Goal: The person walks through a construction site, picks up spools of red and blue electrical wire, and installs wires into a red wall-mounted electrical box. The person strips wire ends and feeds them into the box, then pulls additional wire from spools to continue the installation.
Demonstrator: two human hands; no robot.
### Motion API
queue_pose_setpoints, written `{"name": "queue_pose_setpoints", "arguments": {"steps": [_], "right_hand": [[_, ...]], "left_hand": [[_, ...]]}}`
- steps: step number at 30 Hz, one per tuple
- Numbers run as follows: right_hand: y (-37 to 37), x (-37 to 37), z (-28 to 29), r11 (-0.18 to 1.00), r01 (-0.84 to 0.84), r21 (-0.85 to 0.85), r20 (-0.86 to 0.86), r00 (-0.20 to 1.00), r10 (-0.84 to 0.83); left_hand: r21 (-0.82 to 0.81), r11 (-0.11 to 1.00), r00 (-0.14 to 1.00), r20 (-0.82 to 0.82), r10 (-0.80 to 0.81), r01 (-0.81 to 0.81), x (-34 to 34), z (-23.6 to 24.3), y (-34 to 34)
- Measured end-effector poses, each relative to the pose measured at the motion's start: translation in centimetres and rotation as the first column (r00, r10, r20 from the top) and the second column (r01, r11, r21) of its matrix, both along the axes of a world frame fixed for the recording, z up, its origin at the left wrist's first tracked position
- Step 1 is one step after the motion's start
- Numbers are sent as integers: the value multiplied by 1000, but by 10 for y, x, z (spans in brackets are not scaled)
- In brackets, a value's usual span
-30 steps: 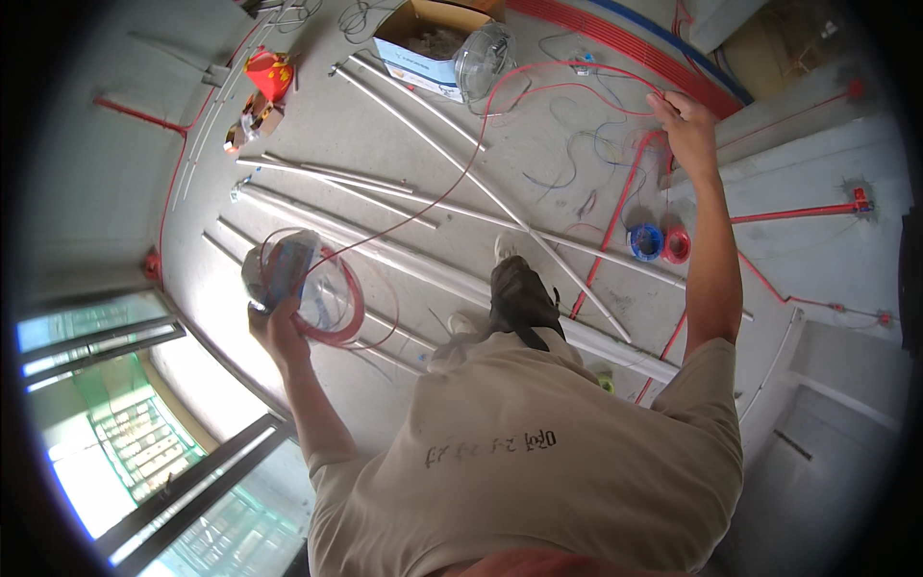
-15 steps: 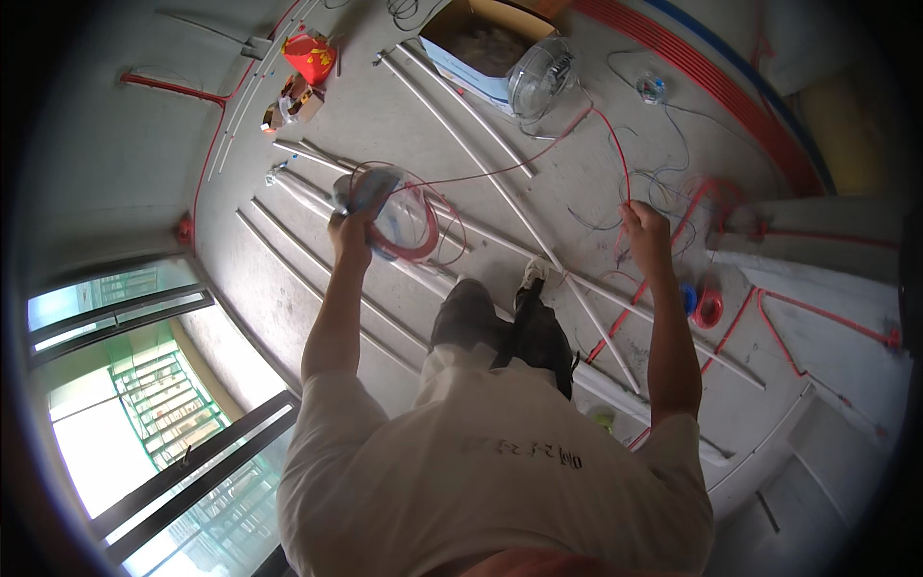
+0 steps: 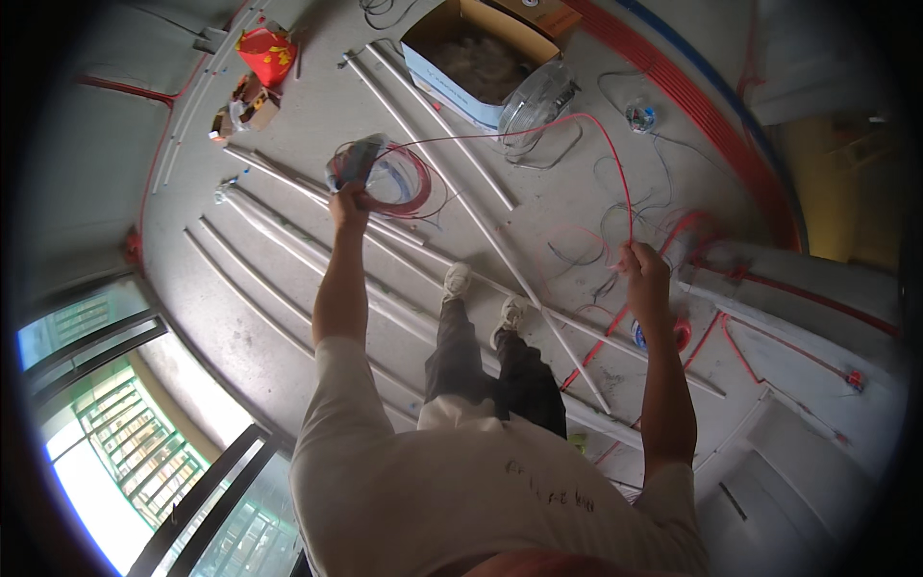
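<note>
My left hand (image 3: 349, 204) is closed on a coil of red wire (image 3: 419, 188), partly wrapped in clear plastic, and holds it above the floor. From the coil a single red strand (image 3: 613, 154) runs to the right in a raised arc and drops to my right hand (image 3: 646, 275). There the fingers are pinched round the strand, with a short pale bit showing beside them. Both arms are stretched forward, apart from each other. Below the hands, long white pipes (image 3: 452, 183) lie across the concrete floor.
An open cardboard box (image 3: 450, 82) stands ahead beside a clear-caged fan (image 3: 534, 111). A red bag (image 3: 266, 56) and a small torn carton (image 3: 252, 104) lie far left. Loose wires (image 3: 615, 216) tangle ahead of my right hand. Red conduits (image 3: 692, 106) run along the floor; windows (image 3: 125, 433) are at left.
My feet have stepped and the whole view has shifted. The strand between my hands has risen into a higher arc. My right hand is lower in the picture, still pinching the wire.
</note>
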State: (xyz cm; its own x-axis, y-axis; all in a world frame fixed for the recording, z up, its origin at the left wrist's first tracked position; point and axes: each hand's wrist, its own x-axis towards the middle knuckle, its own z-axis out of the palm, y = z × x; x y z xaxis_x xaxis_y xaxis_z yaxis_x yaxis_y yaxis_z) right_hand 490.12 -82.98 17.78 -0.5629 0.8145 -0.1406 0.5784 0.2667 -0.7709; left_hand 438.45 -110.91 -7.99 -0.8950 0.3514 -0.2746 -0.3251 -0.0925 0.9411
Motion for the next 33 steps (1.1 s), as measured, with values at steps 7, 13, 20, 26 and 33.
{"name": "queue_pose_setpoints", "arguments": {"steps": [7,13,20,26,33], "right_hand": [[-4,-144,-107,969,-58,-239,-112,993,32],[-65,-312,-210,887,-331,-322,-193,940,280],[-105,-226,-179,782,-334,-526,43,908,416],[-180,83,-138,845,141,-515,469,872,141],[-429,259,-169,385,658,-647,503,748,-433]], "left_hand": [[-565,825,949,267,169,12,-46,-93,-80],[-793,506,896,110,-430,340,107,-143,-222],[-432,200,475,822,-315,880,199,-35,-260],[-394,291,483,794,-369,872,169,-17,-179],[-589,67,493,604,-626,806,139,-11,40]]}}
